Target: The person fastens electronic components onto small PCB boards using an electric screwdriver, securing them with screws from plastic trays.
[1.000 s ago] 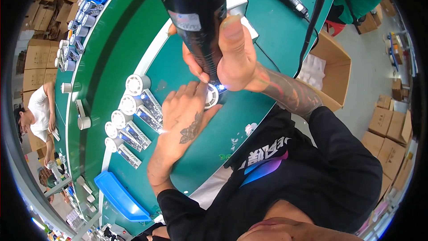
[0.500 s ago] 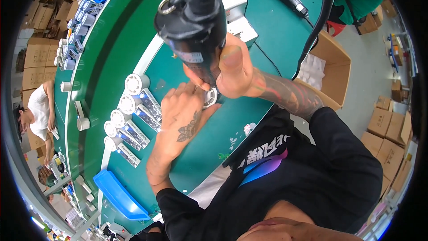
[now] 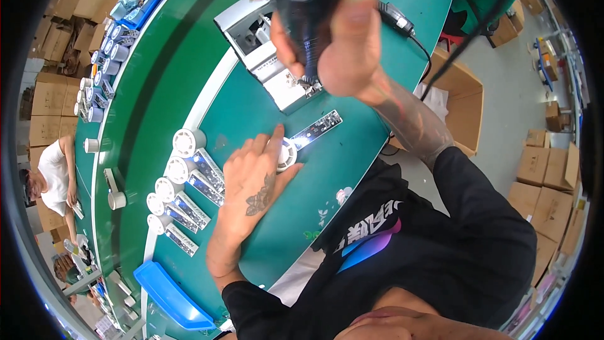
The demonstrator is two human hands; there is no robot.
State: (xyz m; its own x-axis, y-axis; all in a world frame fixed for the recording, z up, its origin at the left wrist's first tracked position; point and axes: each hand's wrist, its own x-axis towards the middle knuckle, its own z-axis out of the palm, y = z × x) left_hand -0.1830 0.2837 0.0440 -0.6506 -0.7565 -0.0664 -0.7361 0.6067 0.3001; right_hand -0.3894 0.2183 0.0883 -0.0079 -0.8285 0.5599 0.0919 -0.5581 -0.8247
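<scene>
At the far left, a co-worker in a white top leans over the line, and nearer you a blue tray sits at the worktop's edge. Next comes your row of white fan units, round ends up the slope, dark lettering running along the pale strips beside their circuit boards. Here's your left hand, palm down, thumb and forefinger closed around the round end of a single fan unit lying flat on the green worktop, its board pointing up and right. Just beyond stands a white box-shaped machine, with dark print on its face. And there's your right hand, wrapped tight around a black power driver, its label too blurred to read! The driver's tip is at the machine's front end; you can't tell whether they touch. White characters cross your black shirt, and far right, stacked cartons carry dark printing.
</scene>
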